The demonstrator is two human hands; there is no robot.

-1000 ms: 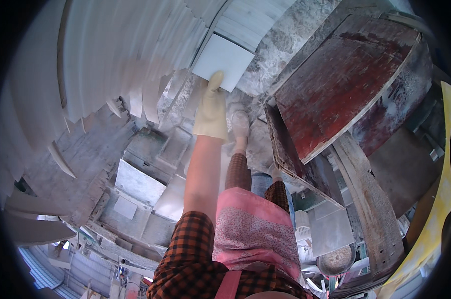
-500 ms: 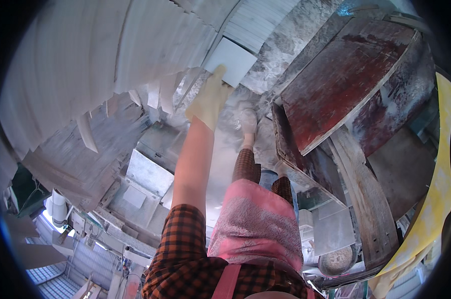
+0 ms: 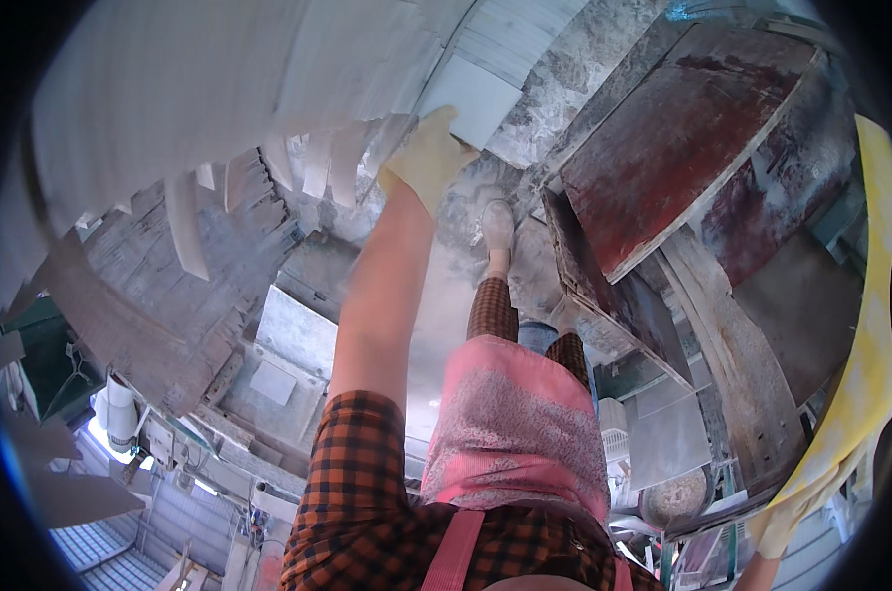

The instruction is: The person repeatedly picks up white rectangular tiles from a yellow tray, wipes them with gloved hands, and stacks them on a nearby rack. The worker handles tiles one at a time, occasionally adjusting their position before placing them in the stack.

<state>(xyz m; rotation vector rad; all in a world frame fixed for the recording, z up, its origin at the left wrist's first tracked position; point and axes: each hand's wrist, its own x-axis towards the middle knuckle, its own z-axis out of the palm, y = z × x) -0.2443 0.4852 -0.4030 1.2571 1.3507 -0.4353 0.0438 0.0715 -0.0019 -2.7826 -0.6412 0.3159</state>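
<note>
Pink apron (image 3: 515, 433) at 6 o'clock, checked sleeve beside it. Left hand (image 3: 428, 158), pale yellow glove, stretched toward 12 o'clock, fingers closed on lower edge of white square tile (image 3: 470, 97). Tile sits at 12 o'clock, against leaning white slabs (image 3: 219, 89). Right hand (image 3: 786, 512) at 4 o'clock, gloved, near frame rim; cannot tell finger state. Yellow strip (image 3: 874, 295) runs above it. Rust-red board (image 3: 682, 148) at 1 o'clock. Judgement: tile gripped, not yet clear of stack; carrying and setting down remain.
</note>
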